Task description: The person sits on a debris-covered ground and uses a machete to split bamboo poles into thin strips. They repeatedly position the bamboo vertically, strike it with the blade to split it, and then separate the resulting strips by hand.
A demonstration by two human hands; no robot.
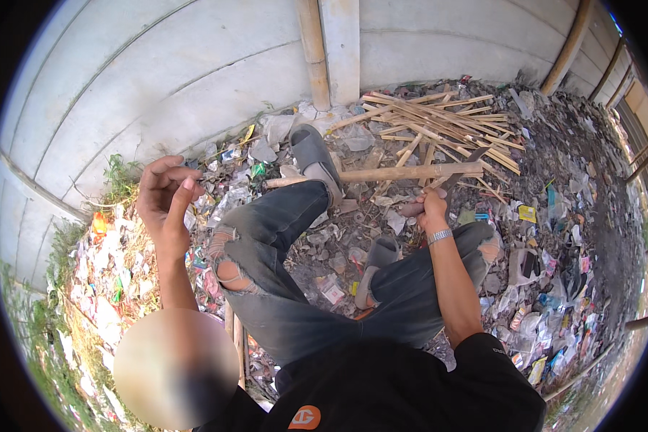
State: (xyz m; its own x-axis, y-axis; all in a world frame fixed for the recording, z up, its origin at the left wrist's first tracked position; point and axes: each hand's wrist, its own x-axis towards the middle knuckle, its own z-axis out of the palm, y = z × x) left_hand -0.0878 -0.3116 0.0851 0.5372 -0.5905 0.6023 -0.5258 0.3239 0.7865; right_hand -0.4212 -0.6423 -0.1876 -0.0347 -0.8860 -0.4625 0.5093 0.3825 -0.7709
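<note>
My left hand is raised on the left, above the littered ground. Its fingers are loosely curled, the thumb stands apart, and nothing shows in it. My right hand, with a metal watch on the wrist, grips a machete. The dark blade slants up and to the right, across the right end of a bamboo pole. That pole lies crosswise in front of my feet, near my left sandal. Just beyond it is a loose pile of split bamboo sticks.
My legs in torn jeans are bent, with grey sandals on the feet. A pale panel wall with upright bamboo poles rises ahead. Plastic litter and rubble cover the ground. A blurred round patch hides part of the lower left.
</note>
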